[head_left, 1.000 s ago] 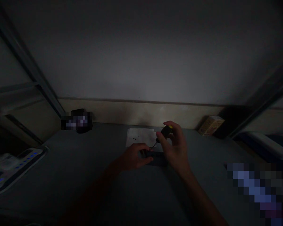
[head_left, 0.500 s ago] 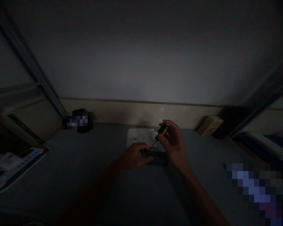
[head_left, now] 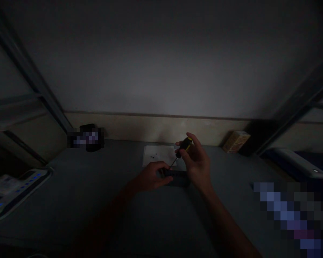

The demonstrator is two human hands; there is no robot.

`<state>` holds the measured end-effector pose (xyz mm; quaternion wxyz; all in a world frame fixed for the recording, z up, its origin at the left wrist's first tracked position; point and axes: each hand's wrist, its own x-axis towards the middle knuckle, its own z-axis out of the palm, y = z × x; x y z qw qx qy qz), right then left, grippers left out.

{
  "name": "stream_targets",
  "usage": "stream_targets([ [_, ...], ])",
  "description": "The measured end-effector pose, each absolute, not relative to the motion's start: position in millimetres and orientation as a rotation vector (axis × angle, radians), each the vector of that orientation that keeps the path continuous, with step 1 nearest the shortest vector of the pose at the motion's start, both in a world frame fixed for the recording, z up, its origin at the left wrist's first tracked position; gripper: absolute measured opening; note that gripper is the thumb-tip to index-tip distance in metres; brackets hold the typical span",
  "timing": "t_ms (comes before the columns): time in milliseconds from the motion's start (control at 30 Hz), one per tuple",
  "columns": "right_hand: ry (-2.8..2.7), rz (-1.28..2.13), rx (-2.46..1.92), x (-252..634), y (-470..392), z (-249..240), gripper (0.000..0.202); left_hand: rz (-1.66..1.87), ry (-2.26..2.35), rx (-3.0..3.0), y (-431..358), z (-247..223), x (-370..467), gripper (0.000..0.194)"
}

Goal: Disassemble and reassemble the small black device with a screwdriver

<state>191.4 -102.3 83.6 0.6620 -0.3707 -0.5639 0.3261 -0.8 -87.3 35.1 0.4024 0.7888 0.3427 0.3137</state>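
- Two bare hands are working over the grey surface, close together.
- The right hand is holding a black and yellow screwdriver; its fingers are pinching the handle, nearly closed.
- The left hand is gripping the left end of a dark box; its fingers are bending round it, partly open.
- The box is lying in front of the person, just on the near side of some white paper.
- The screwdriver is leaning, its tip pointing down at the box by the left fingers. I cannot tell if it is touching.
- Three tiny dark bits are lying loose on the paper. They may be screws, so some work is looking done, but how much is left is not showing.
- The wall is standing behind the back edge. A small carton is sitting well apart, right, and a power strip is lying far left.
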Motion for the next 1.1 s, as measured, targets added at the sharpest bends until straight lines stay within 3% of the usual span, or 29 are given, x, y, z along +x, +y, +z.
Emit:
stream_targets([
  [233,-1.254,0.710,-0.825,195.7,-101.6,88.1,0.052,0.838,0.760,1.833,-84.3,38.9,-2.1,0.036],
  [633,-1.224,0.767,-0.788,192.9,-97.7,83.5,0.052,0.839,0.700,1.860,-76.6,41.0,-7.4,0.017],
  [867,-1.216,0.752,-0.801,194.5,-97.9,84.2,0.051,0.876,0.720,1.820,-76.2,32.6,-7.4,0.027],
  [1100,-1.239,0.752,-0.787,192.2,-97.8,82.2,0.050,0.864,0.724,1.813,-76.1,32.2,-6.2,0.024],
])
